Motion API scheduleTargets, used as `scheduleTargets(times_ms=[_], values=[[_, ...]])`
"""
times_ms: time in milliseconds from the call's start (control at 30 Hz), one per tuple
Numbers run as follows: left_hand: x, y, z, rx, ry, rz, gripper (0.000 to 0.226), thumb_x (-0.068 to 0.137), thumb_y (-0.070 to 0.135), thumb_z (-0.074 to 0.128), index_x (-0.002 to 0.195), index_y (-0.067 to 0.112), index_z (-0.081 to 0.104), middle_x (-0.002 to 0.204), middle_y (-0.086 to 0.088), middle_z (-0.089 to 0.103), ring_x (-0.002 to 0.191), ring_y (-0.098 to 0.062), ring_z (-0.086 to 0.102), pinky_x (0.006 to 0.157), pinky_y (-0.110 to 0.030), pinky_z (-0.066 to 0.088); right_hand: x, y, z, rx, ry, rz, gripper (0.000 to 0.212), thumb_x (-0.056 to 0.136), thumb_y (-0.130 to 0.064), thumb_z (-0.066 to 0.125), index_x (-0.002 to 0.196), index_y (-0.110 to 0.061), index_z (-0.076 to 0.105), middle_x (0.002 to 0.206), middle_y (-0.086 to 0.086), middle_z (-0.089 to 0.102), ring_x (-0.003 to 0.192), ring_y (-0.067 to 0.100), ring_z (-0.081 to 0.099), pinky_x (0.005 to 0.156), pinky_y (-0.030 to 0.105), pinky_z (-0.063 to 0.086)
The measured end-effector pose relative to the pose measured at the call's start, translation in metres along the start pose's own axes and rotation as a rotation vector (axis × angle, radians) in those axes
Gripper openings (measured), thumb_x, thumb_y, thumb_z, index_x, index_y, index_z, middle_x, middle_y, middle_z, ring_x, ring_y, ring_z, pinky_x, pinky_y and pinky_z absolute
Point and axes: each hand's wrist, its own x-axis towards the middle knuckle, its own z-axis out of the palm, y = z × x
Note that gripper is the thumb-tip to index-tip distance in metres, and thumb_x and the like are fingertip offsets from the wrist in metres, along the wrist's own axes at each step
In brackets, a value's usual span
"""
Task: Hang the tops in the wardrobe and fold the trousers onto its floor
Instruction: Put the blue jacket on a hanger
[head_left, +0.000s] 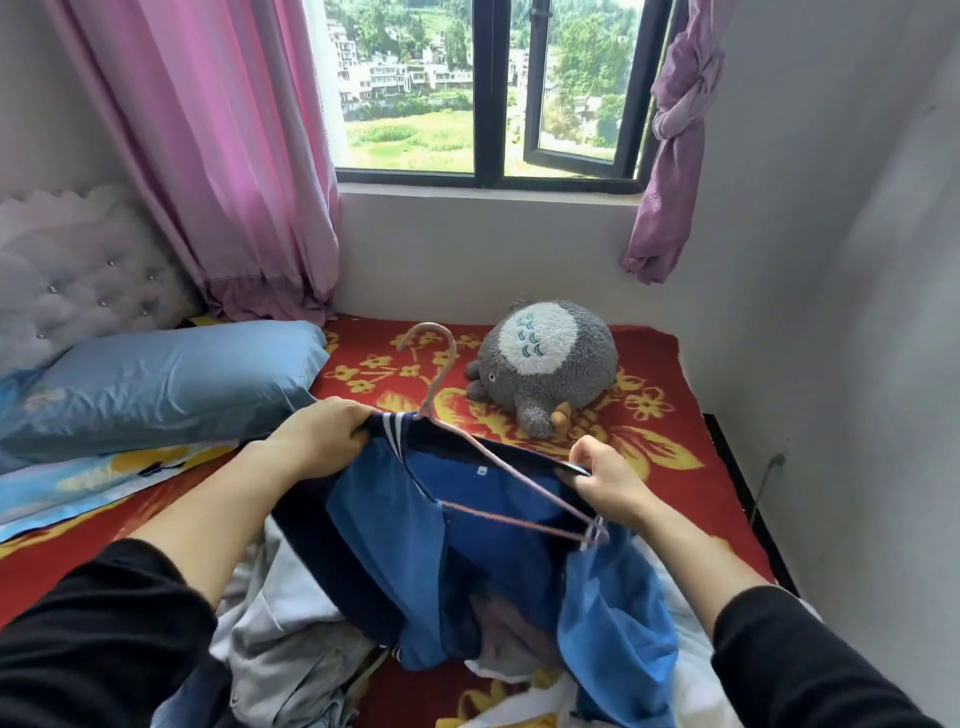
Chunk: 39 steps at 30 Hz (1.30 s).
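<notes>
Reaching forward with both arms, black sleeves pushed up to bare the forearms, wrists nearly level. Clenching the left hand (322, 439) palm-down, knuckles toward 12 o'clock, its grip closed on the white-striped navy collar of the top (395, 545). Pinching with the right hand (605, 483) at 3 o'clock of the neck opening, thumb and curled fingers grasping the dark edge of the same top and spreading the neck wide between the two hands. Cannot tell whether the right grip also catches the hanger (519, 474), whose arm passes just under those fingers.

Pink hanger partly inside the neck opening, hook poking out toward 12 o'clock, one shoulder end with a clip showing at 4 o'clock beside the right wrist.

Top held up off the bed (665, 374), hanging down over a pile (291, 639) of grey and white clothes at 6 o'clock.

Small white tag (481, 471) inside the collar, writing too small to read.

Farther off: blue pillow (156, 384) at 9 o'clock, grey plush (545, 369) at 1 o'clock, window (488, 93) at 12 o'clock.
</notes>
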Motion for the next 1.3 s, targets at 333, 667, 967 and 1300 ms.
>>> scheduleTargets(times_ms=[333, 667, 967, 1300], values=[[0.001, 0.020, 0.021, -0.020, 0.144, -0.089, 0.032, 0.092, 0.020, 0.036, 0.105, 0.025, 0.064, 0.105, 0.000, 0.066, 0.099, -0.030, 0.059, 0.082, -0.040, 0.048, -0.008, 0.017, -0.041, -0.226, 0.251, 0.386, 0.017, 0.082, -0.003, 0.052, 0.096, -0.008, 0.061, 0.099, 0.014, 0.059, 0.096, 0.035, 0.059, 0.072, 0.034, 0.044], [0.011, 0.075, 0.034, -0.011, 0.274, -0.298, 0.025, 0.093, 0.016, 0.037, 0.099, 0.011, 0.061, 0.103, -0.014, 0.065, 0.096, -0.038, 0.060, 0.071, -0.037, 0.040, -0.011, -0.013, -0.032, -0.311, 0.212, 0.280, 0.027, 0.091, -0.041, 0.045, 0.096, -0.015, 0.051, 0.108, 0.018, 0.065, 0.105, 0.038, 0.059, 0.083, 0.038, 0.043], [-0.017, 0.091, 0.020, -0.321, 0.325, -0.243, 0.033, 0.085, 0.013, 0.047, 0.056, 0.022, 0.036, 0.071, -0.007, 0.056, 0.077, -0.036, 0.057, 0.061, -0.034, 0.035, -0.046, -0.076, 0.007, 0.145, 0.150, -0.199, 0.039, 0.087, -0.050, 0.042, 0.061, -0.022, 0.051, 0.059, -0.004, 0.056, 0.061, 0.014, 0.051, 0.063, 0.038, 0.040], [-0.124, 0.059, -0.029, -0.494, 0.624, -0.283, 0.017, 0.067, 0.020, 0.042, 0.052, 0.014, 0.044, 0.046, 0.000, 0.043, 0.047, -0.011, 0.034, 0.047, -0.032, 0.031, -0.026, -0.134, 0.005, -0.203, 0.372, -0.477, 0.020, 0.078, -0.016, 0.058, 0.099, -0.014, 0.060, 0.100, 0.004, 0.061, 0.105, 0.029, 0.051, 0.094, 0.040, 0.026]])
